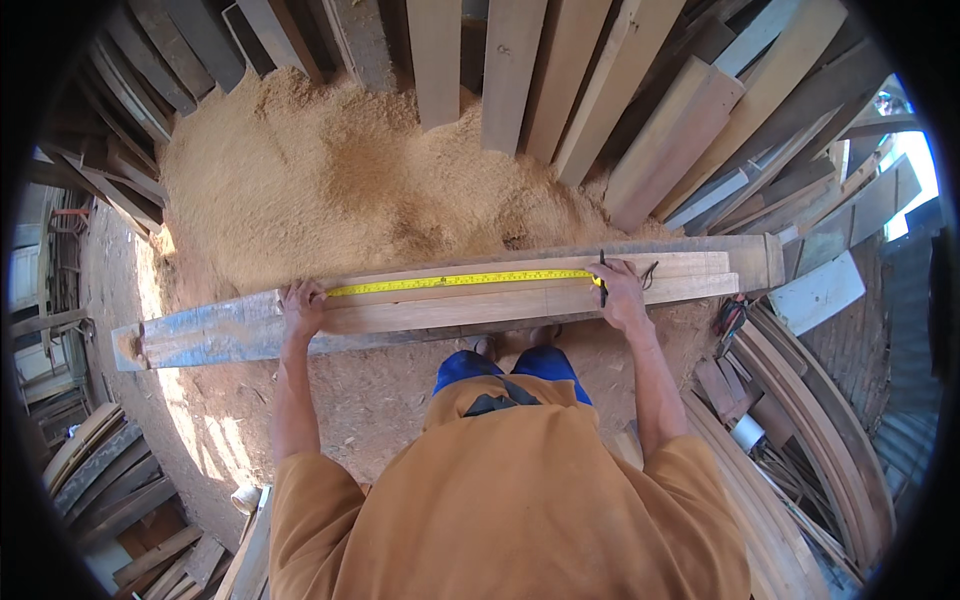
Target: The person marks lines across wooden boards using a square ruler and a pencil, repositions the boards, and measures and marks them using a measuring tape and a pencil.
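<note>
A yellow tape measure [455, 282] is stretched along the top of two pale wooden boards [520, 303], which lie side by side on a long weathered beam [215, 328]. My left hand [303, 305] is closed over the tape's left end, at the boards' left ends. Farther right, my right hand [622, 292] is closed round the other end of the tape; the tape's case is mostly hidden by the fingers. A slim black pen-like stick [603, 278] stands out from those same fingers. Just right of that hand, a thin dark looped thing [649, 274] lies on the boards.
A big sawdust heap [330, 180] lies beyond the beam, with several planks [515, 70] leaning behind it. Curved boards [810, 420] and dark cords [732, 318] are at right. Stacked timber [130, 500] is at lower left. My feet [515, 340] stand close to the beam.
</note>
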`<state>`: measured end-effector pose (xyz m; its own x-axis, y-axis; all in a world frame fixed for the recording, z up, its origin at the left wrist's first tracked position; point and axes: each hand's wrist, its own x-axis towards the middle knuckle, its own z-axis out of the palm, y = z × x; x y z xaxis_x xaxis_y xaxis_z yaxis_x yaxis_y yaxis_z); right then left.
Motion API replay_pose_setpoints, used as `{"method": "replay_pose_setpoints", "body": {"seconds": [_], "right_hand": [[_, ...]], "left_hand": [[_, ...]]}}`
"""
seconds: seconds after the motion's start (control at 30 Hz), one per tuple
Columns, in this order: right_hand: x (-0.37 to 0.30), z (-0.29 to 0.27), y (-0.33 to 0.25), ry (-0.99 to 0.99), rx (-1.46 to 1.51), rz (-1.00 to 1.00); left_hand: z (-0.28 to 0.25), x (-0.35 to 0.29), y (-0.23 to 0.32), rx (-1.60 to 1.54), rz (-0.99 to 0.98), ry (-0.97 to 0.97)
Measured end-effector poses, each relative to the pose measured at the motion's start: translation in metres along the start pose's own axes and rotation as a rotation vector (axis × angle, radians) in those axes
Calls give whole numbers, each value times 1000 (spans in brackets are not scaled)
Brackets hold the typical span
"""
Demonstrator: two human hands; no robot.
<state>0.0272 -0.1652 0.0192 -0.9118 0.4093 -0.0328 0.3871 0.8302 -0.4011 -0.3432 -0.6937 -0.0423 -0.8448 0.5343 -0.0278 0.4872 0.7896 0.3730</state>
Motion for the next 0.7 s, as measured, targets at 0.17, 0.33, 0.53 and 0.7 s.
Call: {"method": "replay_pose_setpoints", "body": {"seconds": [0.17, 0.33, 0.53, 0.7], "right_hand": [[-5, 2, -7, 29, 24, 10], [-12, 16, -1, 103, -38, -14], [-17, 20, 0, 153, -50, -45], [-21, 18, -5, 178, -37, -48]], "left_hand": [[1, 0, -3, 20, 28, 16], [-4, 1, -1, 22, 137, 78], [-6, 1, 7, 84, 83, 57], [-6, 2, 7, 56, 100, 35]]}}
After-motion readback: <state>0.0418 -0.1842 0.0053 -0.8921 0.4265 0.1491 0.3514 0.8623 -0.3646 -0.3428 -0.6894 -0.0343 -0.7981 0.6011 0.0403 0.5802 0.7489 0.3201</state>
